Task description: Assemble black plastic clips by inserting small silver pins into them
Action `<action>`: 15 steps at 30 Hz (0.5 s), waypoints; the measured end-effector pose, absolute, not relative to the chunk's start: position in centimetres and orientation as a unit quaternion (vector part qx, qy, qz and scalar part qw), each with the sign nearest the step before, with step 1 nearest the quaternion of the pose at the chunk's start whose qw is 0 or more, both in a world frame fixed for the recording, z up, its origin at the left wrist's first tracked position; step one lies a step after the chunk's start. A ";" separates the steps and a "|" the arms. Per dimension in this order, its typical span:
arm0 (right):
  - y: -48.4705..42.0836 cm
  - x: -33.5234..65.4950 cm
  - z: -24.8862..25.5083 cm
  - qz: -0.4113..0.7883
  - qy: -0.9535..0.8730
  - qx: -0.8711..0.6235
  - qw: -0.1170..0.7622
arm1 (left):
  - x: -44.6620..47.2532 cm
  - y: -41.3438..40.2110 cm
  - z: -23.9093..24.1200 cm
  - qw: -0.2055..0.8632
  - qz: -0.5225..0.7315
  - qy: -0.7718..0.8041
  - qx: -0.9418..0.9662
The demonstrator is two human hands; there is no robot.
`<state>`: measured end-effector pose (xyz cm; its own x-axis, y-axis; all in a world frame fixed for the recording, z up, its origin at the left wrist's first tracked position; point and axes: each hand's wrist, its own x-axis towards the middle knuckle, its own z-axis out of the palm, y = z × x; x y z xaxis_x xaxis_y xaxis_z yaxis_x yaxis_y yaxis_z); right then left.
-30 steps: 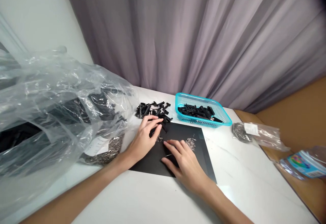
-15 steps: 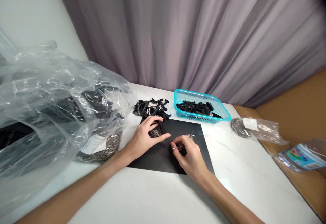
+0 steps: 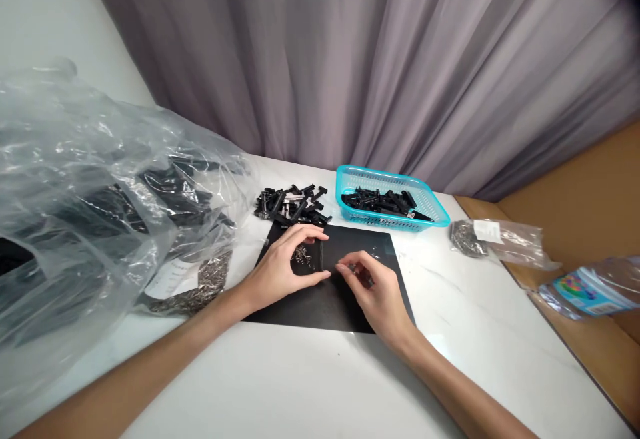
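Note:
My left hand holds a slim black plastic part by its two ends, between thumb and fingertips, over the black mat. Just to its right is my right hand, thumb and index finger pinched together; whatever they hold is too small or hidden to make out. Small metal pieces lie in a heap on the mat, behind the left hand's thumb. A few more tiny metal bits are scattered beyond the right hand.
Behind the mat are a pile of black plastic parts and a blue basket with similar parts. A large clear plastic bag and a labelled bag of metal pieces occupy the left. Another small bag and a bottle are at right.
The thin metal piece seen in my right fingers is no longer visible. The black part in my left hand has turned, and its long side now faces the right hand. The view has shifted slightly.

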<state>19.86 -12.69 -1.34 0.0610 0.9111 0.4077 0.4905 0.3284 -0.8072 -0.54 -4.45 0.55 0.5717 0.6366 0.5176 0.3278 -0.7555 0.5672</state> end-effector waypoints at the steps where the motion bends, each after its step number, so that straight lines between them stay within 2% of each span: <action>1: -12.7 19.9 -1.3 0.217 -0.647 -0.539 0.495 | -0.5 -4.4 0.4 0.217 0.375 0.275 0.858; 6: -12.7 20.1 -1.2 0.311 -0.604 -0.520 0.519 | -0.4 -4.2 -0.3 0.278 0.420 0.237 0.831; 10: -12.4 20.3 -1.3 0.412 -0.569 -0.474 0.531 | -0.4 -4.4 -0.3 0.283 0.411 0.228 0.836; 15: -12.0 20.6 -1.2 0.425 -0.570 -0.471 0.523 | -0.4 -4.5 -0.5 0.279 0.396 0.242 0.840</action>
